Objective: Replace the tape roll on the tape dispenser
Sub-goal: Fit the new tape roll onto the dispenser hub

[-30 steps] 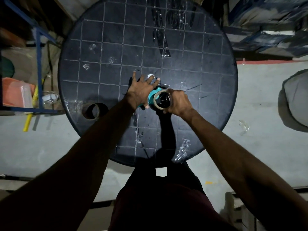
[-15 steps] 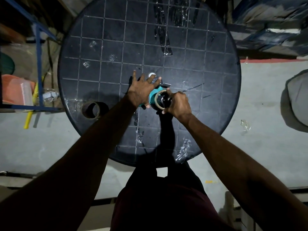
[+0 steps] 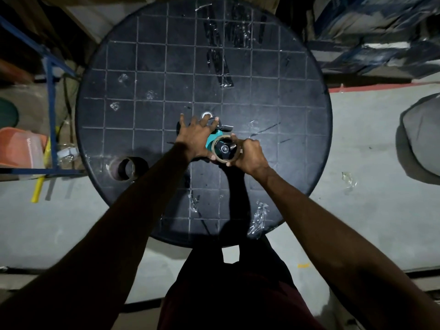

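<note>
A teal tape dispenser [image 3: 211, 140] lies on the round dark table [image 3: 285, 115] near its middle. My left hand [image 3: 195, 136] presses down on it with fingers spread, covering most of its body. A brown tape roll [image 3: 215, 152] sits around the dispenser's black hub [image 3: 225, 148]. My right hand [image 3: 248, 154] grips that roll from the right, fingers curled around its rim. The dispenser's metal front parts [image 3: 221, 126] stick out beyond my left hand. A second brown roll [image 3: 125, 168] lies flat at the table's left edge.
Crumpled bits and strips of clear tape [image 3: 258, 216] lie scattered over the table. A blue metal frame [image 3: 51, 96] and an orange bin [image 3: 19, 146] stand to the left. A grey rounded object [image 3: 421, 139] sits on the floor at right.
My right hand has shifted its fingers around the roll, and the black hub now shows fully inside it. My left hand stays pressed on the dispenser.
</note>
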`<action>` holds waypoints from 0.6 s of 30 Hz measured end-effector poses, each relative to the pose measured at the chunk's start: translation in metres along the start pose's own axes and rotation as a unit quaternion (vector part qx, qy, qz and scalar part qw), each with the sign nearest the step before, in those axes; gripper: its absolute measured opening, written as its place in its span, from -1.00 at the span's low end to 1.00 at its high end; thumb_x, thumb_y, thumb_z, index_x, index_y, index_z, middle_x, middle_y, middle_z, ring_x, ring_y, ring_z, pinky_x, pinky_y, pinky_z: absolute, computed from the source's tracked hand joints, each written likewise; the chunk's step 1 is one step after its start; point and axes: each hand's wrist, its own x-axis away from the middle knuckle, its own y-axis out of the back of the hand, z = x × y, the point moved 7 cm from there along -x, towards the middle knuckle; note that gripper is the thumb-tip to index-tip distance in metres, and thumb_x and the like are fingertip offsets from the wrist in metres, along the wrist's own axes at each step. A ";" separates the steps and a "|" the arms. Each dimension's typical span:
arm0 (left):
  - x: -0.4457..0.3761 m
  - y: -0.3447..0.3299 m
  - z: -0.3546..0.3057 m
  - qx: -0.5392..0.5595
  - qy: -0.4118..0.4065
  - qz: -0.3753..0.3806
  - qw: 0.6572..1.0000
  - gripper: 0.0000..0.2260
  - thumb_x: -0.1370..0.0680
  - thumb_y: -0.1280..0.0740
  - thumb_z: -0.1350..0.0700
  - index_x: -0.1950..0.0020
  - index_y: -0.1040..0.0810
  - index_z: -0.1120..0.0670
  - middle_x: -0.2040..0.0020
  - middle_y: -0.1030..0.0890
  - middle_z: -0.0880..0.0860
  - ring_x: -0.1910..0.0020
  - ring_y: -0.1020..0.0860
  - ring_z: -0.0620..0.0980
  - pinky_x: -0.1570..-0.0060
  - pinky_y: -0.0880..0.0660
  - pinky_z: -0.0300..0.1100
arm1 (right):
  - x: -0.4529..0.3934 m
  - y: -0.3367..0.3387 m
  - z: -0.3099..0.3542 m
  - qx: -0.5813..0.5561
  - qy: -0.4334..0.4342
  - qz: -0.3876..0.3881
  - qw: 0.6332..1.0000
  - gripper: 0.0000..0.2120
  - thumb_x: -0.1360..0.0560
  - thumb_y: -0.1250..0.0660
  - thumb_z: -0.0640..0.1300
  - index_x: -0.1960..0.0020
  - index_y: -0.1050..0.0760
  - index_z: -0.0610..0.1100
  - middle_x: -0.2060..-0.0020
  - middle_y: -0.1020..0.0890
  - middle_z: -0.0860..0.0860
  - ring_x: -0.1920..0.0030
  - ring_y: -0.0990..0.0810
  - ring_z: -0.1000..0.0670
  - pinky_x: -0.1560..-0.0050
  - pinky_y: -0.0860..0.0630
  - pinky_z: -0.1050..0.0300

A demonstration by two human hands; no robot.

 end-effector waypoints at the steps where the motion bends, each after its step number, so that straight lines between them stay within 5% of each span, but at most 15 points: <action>1: 0.000 -0.001 0.000 0.006 0.003 0.002 1.000 0.16 -0.22 -0.48 -0.42 -0.63 0.05 -0.06 -0.62 -0.06 0.10 -0.52 -0.19 0.28 -0.36 0.03 0.55 | 0.001 0.004 -0.002 -0.001 0.001 0.003 1.000 -0.19 -0.26 -0.69 -0.04 -0.45 -0.50 -0.08 -0.17 -0.71 -0.10 -0.21 -0.66 -0.05 -0.22 -0.51 0.21; 7: -0.005 -0.002 0.003 0.027 0.010 0.002 1.000 0.09 -0.25 -0.37 -0.50 -0.62 0.00 -0.08 -0.61 -0.11 0.08 -0.50 -0.23 0.28 -0.35 0.06 0.56 | -0.005 0.003 -0.017 -0.025 -0.016 -0.029 0.999 -0.74 -0.50 -0.52 -0.05 -0.16 -0.71 -0.10 0.00 -0.74 -0.13 -0.05 -0.71 -0.04 0.06 -0.44 0.37; 11: -0.005 -0.008 -0.001 -0.013 0.027 -0.032 0.999 0.07 -0.26 -0.39 -0.49 -0.62 -0.03 -0.09 -0.61 -0.12 0.07 -0.48 -0.26 0.28 -0.34 -0.01 0.57 | -0.012 -0.007 -0.027 -0.032 -0.046 -0.021 0.998 -0.67 -0.47 -0.53 0.07 -0.12 -0.69 -0.12 0.01 -0.73 -0.14 -0.03 -0.72 -0.07 -0.05 -0.64 0.06; 15: -0.008 -0.011 -0.006 -0.065 0.059 -0.039 0.995 0.04 -0.31 -0.38 -0.45 -0.62 0.00 -0.04 -0.61 -0.11 0.11 -0.47 -0.26 0.26 -0.34 -0.05 0.54 | -0.016 -0.016 -0.026 -0.009 -0.053 0.000 0.999 -0.49 -0.24 -0.69 -0.04 -0.14 -0.68 -0.13 0.03 -0.73 -0.15 0.04 -0.71 -0.12 0.01 -0.66 0.00; 18: -0.010 -0.018 -0.009 -0.060 0.076 -0.042 0.994 0.04 -0.33 -0.42 -0.39 -0.62 0.01 -0.02 -0.61 -0.11 0.13 -0.47 -0.27 0.23 -0.36 -0.06 0.51 | -0.019 -0.023 -0.035 -0.010 -0.060 -0.012 0.998 -0.62 -0.37 -0.61 -0.01 -0.11 -0.68 -0.14 0.07 -0.73 -0.15 0.08 -0.71 -0.12 0.07 -0.66 0.01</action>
